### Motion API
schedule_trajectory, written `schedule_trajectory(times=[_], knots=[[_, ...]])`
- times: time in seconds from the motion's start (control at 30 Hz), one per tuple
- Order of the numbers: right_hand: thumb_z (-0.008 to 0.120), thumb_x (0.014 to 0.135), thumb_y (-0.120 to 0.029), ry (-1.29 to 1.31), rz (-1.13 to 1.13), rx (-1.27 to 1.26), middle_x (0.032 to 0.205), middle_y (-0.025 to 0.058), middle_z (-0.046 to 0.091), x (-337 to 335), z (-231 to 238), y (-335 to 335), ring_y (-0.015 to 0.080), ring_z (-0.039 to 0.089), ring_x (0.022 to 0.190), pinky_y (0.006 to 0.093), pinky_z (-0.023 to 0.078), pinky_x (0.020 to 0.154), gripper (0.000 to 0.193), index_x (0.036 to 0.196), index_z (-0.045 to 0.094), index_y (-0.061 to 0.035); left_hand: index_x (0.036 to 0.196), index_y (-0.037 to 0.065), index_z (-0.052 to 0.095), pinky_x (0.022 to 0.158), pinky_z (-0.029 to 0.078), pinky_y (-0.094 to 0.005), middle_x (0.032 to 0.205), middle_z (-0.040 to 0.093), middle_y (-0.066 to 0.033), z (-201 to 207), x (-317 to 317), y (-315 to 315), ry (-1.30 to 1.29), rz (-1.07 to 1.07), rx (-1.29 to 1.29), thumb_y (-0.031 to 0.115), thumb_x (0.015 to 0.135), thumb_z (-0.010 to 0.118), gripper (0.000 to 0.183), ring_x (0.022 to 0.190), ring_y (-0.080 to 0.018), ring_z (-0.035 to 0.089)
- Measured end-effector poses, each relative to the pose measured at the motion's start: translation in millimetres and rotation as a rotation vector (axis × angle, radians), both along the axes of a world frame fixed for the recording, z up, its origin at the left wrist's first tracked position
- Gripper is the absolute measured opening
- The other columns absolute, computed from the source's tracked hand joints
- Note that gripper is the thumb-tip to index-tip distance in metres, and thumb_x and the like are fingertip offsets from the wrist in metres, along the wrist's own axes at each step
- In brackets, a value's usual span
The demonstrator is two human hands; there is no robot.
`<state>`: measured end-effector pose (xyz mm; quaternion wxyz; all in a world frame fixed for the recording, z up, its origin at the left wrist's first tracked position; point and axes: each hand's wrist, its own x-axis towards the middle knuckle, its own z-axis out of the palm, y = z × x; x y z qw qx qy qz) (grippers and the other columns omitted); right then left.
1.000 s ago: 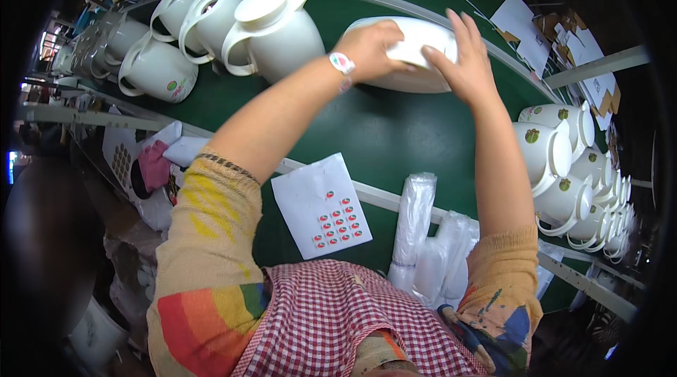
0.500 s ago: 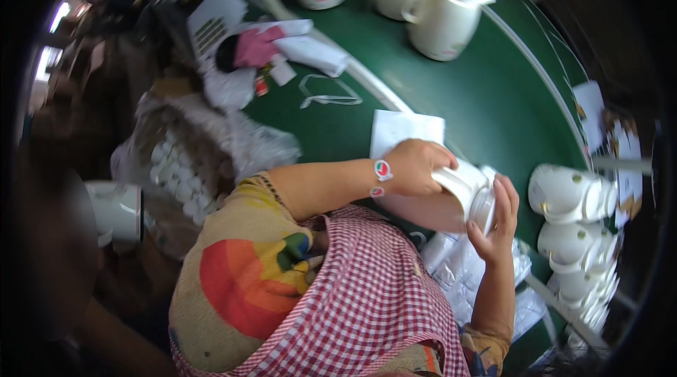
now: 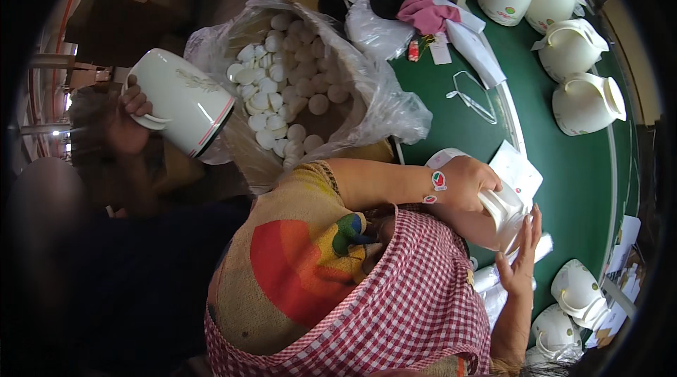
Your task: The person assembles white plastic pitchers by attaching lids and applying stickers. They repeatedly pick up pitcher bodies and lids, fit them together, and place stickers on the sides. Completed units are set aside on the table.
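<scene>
A white jug [image 3: 499, 209] lies tilted on its side before me, its body partly hidden beneath my left forearm. My left hand [image 3: 467, 183] is closed round its handle, with round stickers on the wrist. At the mouth end is my right hand [image 3: 520, 258], fingers stretched out and thumb apart, close against the rim; whether it touches is blurred. A white paper sheet [image 3: 520, 171] lies on the green table just beyond the jug.
A co-worker's hand [image 3: 132, 105] holds another white jug [image 3: 180, 98] at the left. A plastic-lined box [image 3: 381, 112] contains several white round discs [image 3: 264, 88]. More jugs [image 3: 572, 49] stand at far right, others [image 3: 578, 289] at near right. A pink cloth [image 3: 428, 11] lies on the green table [image 3: 564, 172].
The view has swung left, bringing the box of discs and the co-worker's jug further in. My right hand's fingers have spread from the jug's neck; my left keeps its hold.
</scene>
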<state>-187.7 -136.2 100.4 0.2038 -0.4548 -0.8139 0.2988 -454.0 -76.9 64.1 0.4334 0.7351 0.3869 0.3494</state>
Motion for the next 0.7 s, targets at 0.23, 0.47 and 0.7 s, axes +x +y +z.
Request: schedule_trajectory(times=[0.23,0.47,0.7], knots=[[0.076,0.057,-0.014,0.006,0.041,0.054,0.143,0.0248,0.035,-15.7,3.6,18.1,0.0437,0.042,0.128,0.0519,0.043,0.097,0.095,0.143,0.036,-0.0171,0.081,0.002,0.071,0.080,0.054,-0.0338,0.104,0.070,-0.0104,2.1,-23.6,0.6,0.005,0.059,-0.005,0.023,0.060,0.082,0.032,0.092,-0.0282,0.067],[0.079,0.055,-0.013,0.035,-0.062,0.118,0.141,0.0248,0.037,-6.6,-7.7,23.9,0.0429,0.043,0.127,0.0510,0.044,0.097,0.089,0.137,0.044,-0.0103,0.086,0.002,0.070,0.083,0.053,-0.0355,0.105,0.069,-0.0119,-6.8,-9.9,22.3,0.001,0.003,0.117,0.019,0.062,0.077,0.029,0.094,-0.0293,0.067],[0.081,0.058,-0.020,0.052,-0.079,0.055,0.141,0.0214,0.039,23.8,2.0,24.6,0.0400,0.044,0.125,0.0460,0.043,0.100,0.087,0.137,0.047,-0.0130,0.093,0.002,0.071,0.082,0.054,-0.0347,0.106,0.070,-0.0115,7.3,20.5,48.2,0.100,-0.164,0.097,0.008,0.064,0.074,0.030,0.095,-0.0265,0.068]])
